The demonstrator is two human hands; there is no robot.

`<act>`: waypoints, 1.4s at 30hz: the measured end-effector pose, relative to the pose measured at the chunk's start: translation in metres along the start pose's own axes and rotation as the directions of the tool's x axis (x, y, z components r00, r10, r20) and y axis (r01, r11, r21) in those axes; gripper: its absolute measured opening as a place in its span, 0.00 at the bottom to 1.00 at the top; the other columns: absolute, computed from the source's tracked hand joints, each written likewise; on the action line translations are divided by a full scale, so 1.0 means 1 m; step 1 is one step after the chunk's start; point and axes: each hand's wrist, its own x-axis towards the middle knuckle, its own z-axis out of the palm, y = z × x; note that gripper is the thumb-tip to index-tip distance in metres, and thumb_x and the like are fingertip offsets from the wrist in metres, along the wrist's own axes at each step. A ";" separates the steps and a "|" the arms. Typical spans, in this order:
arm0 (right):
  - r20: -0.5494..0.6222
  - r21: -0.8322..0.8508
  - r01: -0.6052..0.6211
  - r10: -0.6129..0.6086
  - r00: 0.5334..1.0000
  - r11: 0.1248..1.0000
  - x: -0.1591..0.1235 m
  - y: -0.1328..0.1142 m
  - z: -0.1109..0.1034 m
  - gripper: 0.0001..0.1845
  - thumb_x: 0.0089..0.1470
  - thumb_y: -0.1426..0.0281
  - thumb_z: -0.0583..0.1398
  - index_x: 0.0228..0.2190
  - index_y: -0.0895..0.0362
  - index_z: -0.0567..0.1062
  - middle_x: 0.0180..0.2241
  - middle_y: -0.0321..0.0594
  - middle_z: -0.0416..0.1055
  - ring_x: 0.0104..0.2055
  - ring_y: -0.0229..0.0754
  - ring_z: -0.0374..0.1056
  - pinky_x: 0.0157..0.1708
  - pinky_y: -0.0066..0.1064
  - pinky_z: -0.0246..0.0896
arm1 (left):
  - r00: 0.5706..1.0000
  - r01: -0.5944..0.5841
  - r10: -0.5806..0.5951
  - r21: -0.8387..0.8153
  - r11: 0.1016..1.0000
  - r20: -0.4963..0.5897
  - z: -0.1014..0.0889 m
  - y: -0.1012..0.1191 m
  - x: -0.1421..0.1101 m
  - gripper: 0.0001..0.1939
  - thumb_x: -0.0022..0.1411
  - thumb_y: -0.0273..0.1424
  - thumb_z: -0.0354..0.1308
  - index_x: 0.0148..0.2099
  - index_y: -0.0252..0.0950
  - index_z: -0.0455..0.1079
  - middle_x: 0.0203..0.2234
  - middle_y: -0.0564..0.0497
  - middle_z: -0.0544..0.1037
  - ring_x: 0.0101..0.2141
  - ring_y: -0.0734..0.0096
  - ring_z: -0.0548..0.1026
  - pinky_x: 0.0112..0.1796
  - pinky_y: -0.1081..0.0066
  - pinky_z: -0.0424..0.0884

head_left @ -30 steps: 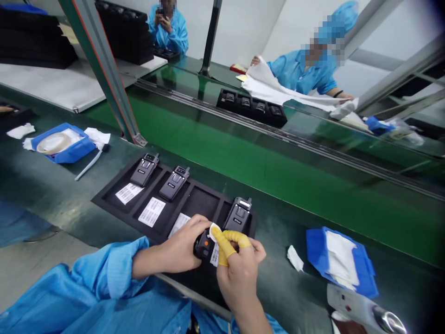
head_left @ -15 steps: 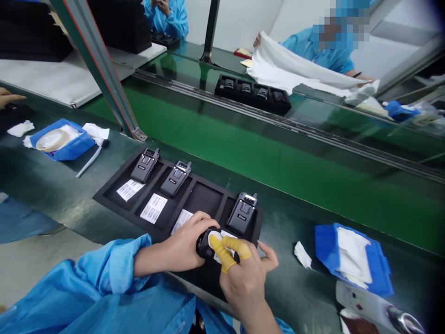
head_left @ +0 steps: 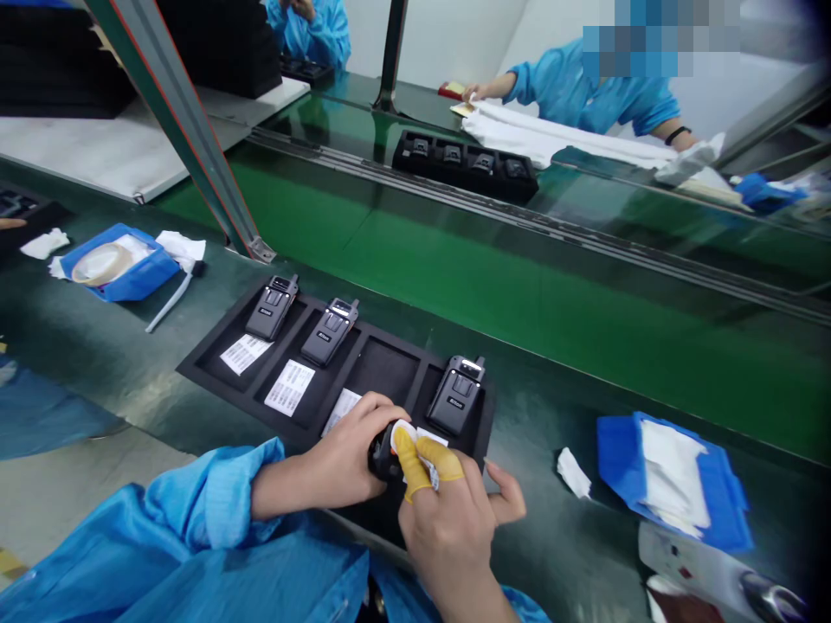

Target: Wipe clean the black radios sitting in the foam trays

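Note:
My left hand (head_left: 351,454) is closed around a black walkie-talkie (head_left: 382,452), tilted over the near edge of a black foam tray (head_left: 260,400). My right hand (head_left: 447,510) wears yellow finger cots and pinches a small white cloth (head_left: 402,430), pressed against the radio's upper side. Much of the radio is hidden by my fingers. Three like radios lie in the tray: a far-left one (head_left: 273,309), one beside it (head_left: 329,333) and one at the right (head_left: 457,396). White label sheets (head_left: 290,388) lie in the compartments.
Right of the tray are a cloth scrap (head_left: 574,473), a blue bin (head_left: 620,450) of white cloths and a clear bottle (head_left: 707,562). Another blue bin (head_left: 146,272) with tape stands left, near a slanted post (head_left: 188,130). Across the green belt (head_left: 519,303), a person (head_left: 597,95) handles white cloth.
My right hand has shifted slightly, the white cloth still against the radio in my left hand. Across the belt, the person has lowered the white sheet onto the table.

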 end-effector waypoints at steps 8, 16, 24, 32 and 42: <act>0.003 0.028 -0.124 0.124 0.992 0.992 -0.002 -0.010 -0.005 0.13 0.49 0.83 0.52 0.22 0.55 0.69 0.32 0.37 0.71 0.38 0.39 0.64 0.47 0.43 0.44 | 1.000 0.011 -0.010 0.030 0.999 -0.021 -0.001 0.001 -0.001 0.34 0.38 0.14 0.54 0.51 0.38 0.61 0.45 0.48 0.64 0.46 0.63 0.68 0.47 0.65 0.69; -0.001 0.012 -0.057 0.057 0.998 0.998 -0.001 0.009 -0.001 0.15 0.47 0.82 0.53 0.31 0.53 0.74 0.33 0.38 0.70 0.34 0.38 0.62 0.44 0.41 0.44 | 1.000 -0.018 0.018 0.016 1.000 -0.018 -0.001 0.005 -0.001 0.32 0.37 0.14 0.52 0.48 0.37 0.61 0.43 0.48 0.64 0.45 0.64 0.68 0.47 0.66 0.69; 0.040 0.241 -0.134 0.128 0.991 0.961 0.002 0.002 0.004 0.17 0.44 0.84 0.50 0.28 0.53 0.73 0.29 0.34 0.70 0.34 0.38 0.62 0.46 0.40 0.42 | 1.000 0.002 -0.003 0.023 1.000 0.005 -0.001 0.003 -0.004 0.33 0.38 0.15 0.55 0.50 0.38 0.61 0.45 0.47 0.64 0.45 0.63 0.68 0.47 0.64 0.69; 0.094 0.316 -0.048 0.019 0.995 0.948 -0.006 0.017 -0.002 0.19 0.43 0.81 0.51 0.31 0.50 0.75 0.34 0.35 0.69 0.37 0.39 0.62 0.45 0.39 0.44 | 0.999 -0.042 0.042 0.037 0.998 -0.002 0.000 0.001 -0.005 0.33 0.40 0.15 0.55 0.51 0.39 0.59 0.44 0.47 0.63 0.45 0.63 0.69 0.47 0.64 0.69; 0.064 0.300 -0.108 0.093 0.994 0.948 -0.013 0.017 -0.004 0.19 0.49 0.83 0.51 0.35 0.51 0.75 0.36 0.36 0.66 0.37 0.39 0.61 0.46 0.41 0.44 | 0.999 -0.043 0.044 0.047 0.998 -0.008 0.000 0.002 -0.005 0.33 0.39 0.14 0.53 0.50 0.39 0.59 0.44 0.48 0.63 0.45 0.64 0.68 0.47 0.64 0.69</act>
